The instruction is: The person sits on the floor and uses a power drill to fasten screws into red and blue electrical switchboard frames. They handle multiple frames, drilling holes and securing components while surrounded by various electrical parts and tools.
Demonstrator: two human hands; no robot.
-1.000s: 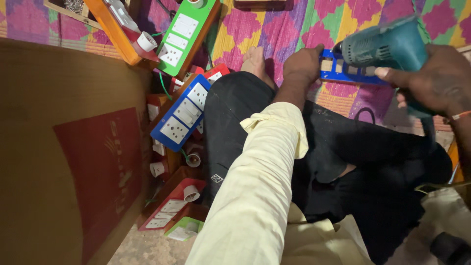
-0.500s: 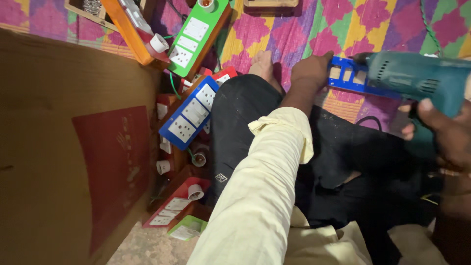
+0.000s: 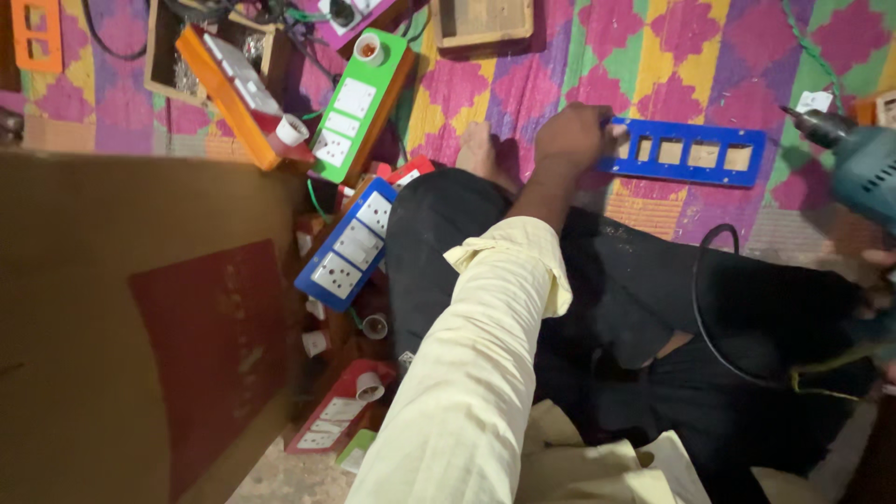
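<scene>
The teal electric drill point(image 3: 863, 163) swings off the long blue plastic faceplate with square cut-outs point(image 3: 691, 151), out to three o'clock; left hand point(image 3: 574, 138) now pins the plate's end alone.

The left hand point(image 3: 571, 138) grips the blue plate point(image 3: 691, 151) on the patterned mat point(image 3: 709, 56); the drill point(image 3: 863, 163) sits at the right edge.

Informal floor-level workshop for assembling electrical extension boards. Indicated by: coloured socket boards point(image 3: 346, 245) in blue, green point(image 3: 355, 107) and orange strewn about, wooden box casings point(image 3: 483, 21), loose holders, an electric drill point(image 3: 854, 159), all on a patterned floor mat point(image 3: 709, 65).
</scene>
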